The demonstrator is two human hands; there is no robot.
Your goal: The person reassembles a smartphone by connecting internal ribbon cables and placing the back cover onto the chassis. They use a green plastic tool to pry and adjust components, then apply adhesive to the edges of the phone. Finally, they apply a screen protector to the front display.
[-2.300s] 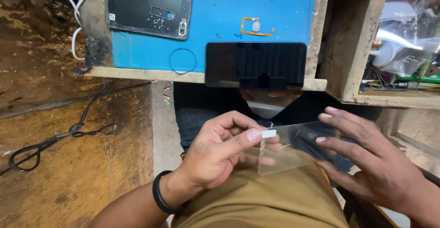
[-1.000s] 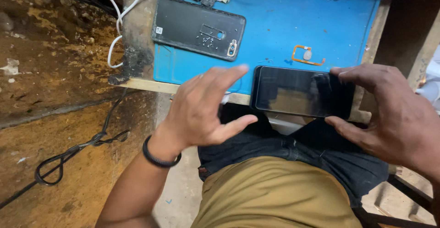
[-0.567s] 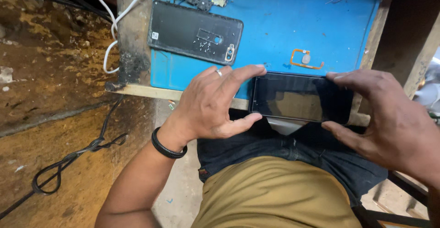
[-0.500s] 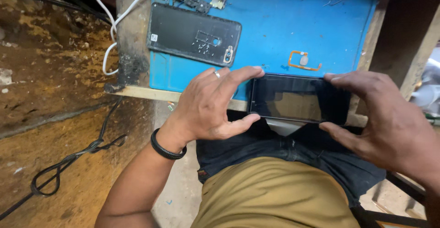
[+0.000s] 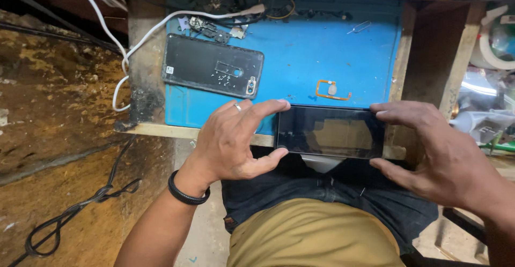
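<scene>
Between left hand (image 5: 230,143) and right hand (image 5: 440,154), one dark phone (image 5: 330,132); one back cover (image 5: 213,72) beyond.

tabletop (image 5: 145,84): worn wood, near edge pale | blue work mat (image 5: 343,58) covers most of it | black phone back cover (image 5: 213,73) on mat, left | orange flex cable (image 5: 332,91) centre, near side | small loose parts (image 5: 214,26) and SIM pin (image 5: 360,28) at far edge | white cable (image 5: 161,28) crosses left side
</scene>
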